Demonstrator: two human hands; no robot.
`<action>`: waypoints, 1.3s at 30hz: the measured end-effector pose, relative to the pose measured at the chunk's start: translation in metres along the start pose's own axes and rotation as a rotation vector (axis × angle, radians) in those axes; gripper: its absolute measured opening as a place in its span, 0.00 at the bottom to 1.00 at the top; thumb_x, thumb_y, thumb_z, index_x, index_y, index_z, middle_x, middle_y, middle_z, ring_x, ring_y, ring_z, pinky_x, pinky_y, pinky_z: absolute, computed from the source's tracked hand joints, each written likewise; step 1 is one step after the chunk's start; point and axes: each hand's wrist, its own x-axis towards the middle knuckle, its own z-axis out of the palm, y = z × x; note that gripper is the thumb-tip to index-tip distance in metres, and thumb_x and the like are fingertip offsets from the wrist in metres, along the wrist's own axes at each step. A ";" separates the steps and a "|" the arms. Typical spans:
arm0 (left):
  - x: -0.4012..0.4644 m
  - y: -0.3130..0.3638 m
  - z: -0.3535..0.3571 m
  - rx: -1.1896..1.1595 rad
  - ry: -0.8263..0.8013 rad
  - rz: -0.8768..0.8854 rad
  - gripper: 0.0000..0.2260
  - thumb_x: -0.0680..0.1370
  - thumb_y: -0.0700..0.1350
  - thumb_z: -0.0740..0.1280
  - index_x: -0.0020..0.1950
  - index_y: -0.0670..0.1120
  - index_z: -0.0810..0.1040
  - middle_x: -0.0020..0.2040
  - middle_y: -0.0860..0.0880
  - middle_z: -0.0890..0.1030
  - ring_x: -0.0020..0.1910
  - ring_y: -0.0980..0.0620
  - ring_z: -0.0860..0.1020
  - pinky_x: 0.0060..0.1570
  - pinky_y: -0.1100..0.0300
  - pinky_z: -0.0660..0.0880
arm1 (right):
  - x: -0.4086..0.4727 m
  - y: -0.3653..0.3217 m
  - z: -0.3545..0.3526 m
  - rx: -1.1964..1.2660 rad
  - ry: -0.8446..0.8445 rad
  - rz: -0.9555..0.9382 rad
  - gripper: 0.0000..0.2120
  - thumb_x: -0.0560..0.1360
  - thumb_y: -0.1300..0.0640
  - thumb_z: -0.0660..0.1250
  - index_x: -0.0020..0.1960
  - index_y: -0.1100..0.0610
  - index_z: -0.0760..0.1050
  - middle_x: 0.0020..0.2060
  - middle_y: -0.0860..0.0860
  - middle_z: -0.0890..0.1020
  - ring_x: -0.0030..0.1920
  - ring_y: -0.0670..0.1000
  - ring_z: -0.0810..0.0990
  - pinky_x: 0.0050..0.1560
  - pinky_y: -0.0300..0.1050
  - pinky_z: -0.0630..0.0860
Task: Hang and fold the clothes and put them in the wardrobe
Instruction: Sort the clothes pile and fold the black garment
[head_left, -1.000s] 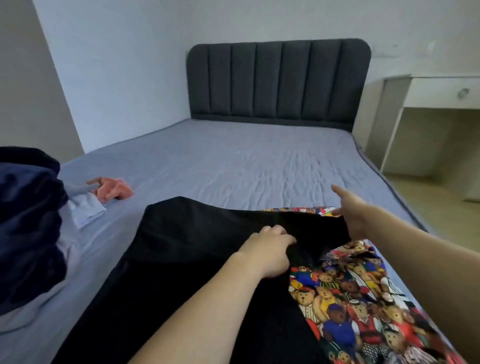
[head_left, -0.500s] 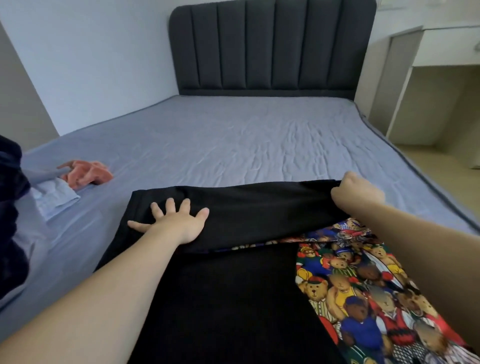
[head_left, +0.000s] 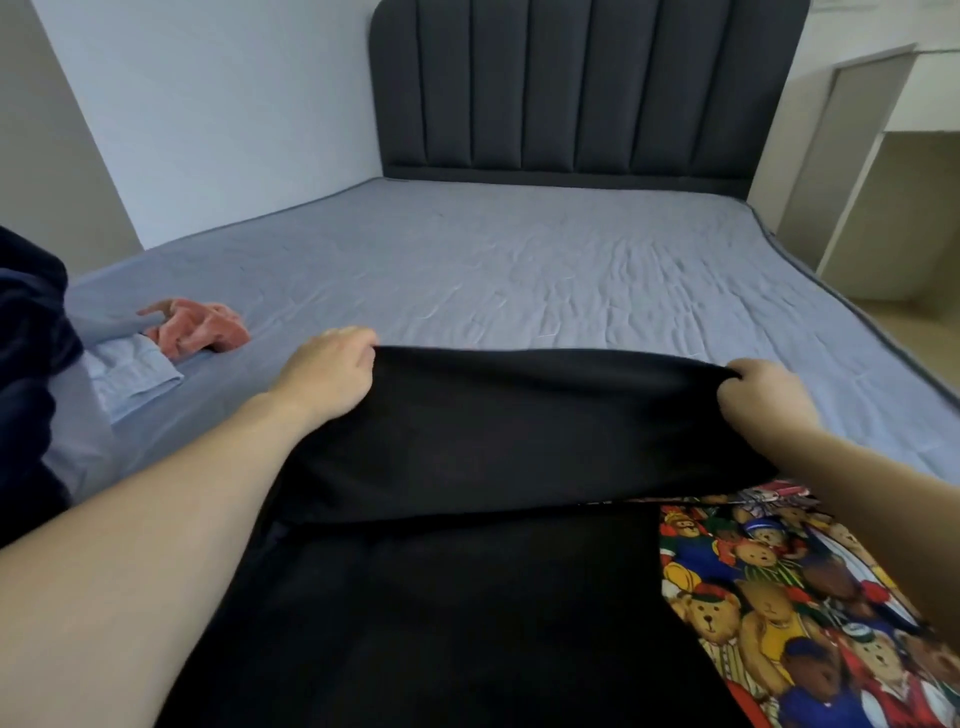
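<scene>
Bed (head_left: 519, 270): fills the mid frame, blue-grey sheet, dark headboard (head_left: 587, 88) at top centre.
Black garment (head_left: 467, 519): the task's thing; spread over the near part of the bed, lower centre. Far part raised and doubled back, fold edge running across mid frame btwn both hands.
Bear-print cloth (head_left: 779, 623): lower right, partly under the black garment.
Dark blue clothes (head_left: 26, 389): heaped at left edge, w/ a pale blue shirt (head_left: 130, 374) just beside.
Desk (head_left: 883, 156): upper right, off the bed.
Pink cloth (head_left: 197, 327): small, crumpled, left of centre, well apart from the fold.
Left hand (head_left: 327, 374): fingers curled, clamped on the left end of the raised edge.
Right hand (head_left: 763, 395): fingers curled, pinching the right end.
Step (my read): mid-fold, bringing the far part back over the near part.
How to do it well: keep both ends level & taut so the edge stays straight; lay it down square w/ the side edges below; let go only once flat, then smooth creases outward w/ flat palms. Avoid dragging the bear-print cloth along.
Risk: soft fabric, prob. sags in the middle if tension drops.
</scene>
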 end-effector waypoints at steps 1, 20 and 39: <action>0.002 0.001 -0.008 -0.058 0.042 -0.003 0.12 0.81 0.44 0.55 0.49 0.43 0.76 0.55 0.38 0.79 0.57 0.37 0.75 0.54 0.49 0.70 | 0.002 -0.001 -0.006 0.045 0.022 0.054 0.08 0.69 0.64 0.57 0.39 0.61 0.75 0.37 0.60 0.80 0.35 0.59 0.75 0.33 0.45 0.69; 0.001 0.023 0.052 0.570 -0.296 -0.148 0.23 0.84 0.54 0.46 0.57 0.48 0.80 0.53 0.48 0.81 0.53 0.47 0.77 0.61 0.49 0.66 | -0.014 0.033 0.023 -0.611 -0.119 -0.070 0.21 0.81 0.53 0.47 0.66 0.63 0.68 0.62 0.61 0.72 0.62 0.62 0.71 0.59 0.55 0.70; -0.054 0.007 0.039 0.386 -0.424 -0.369 0.30 0.80 0.66 0.38 0.80 0.57 0.43 0.80 0.52 0.40 0.78 0.50 0.37 0.72 0.35 0.34 | -0.005 0.046 0.041 -0.588 -0.024 -0.333 0.25 0.81 0.42 0.43 0.75 0.48 0.59 0.74 0.50 0.64 0.74 0.54 0.59 0.72 0.59 0.53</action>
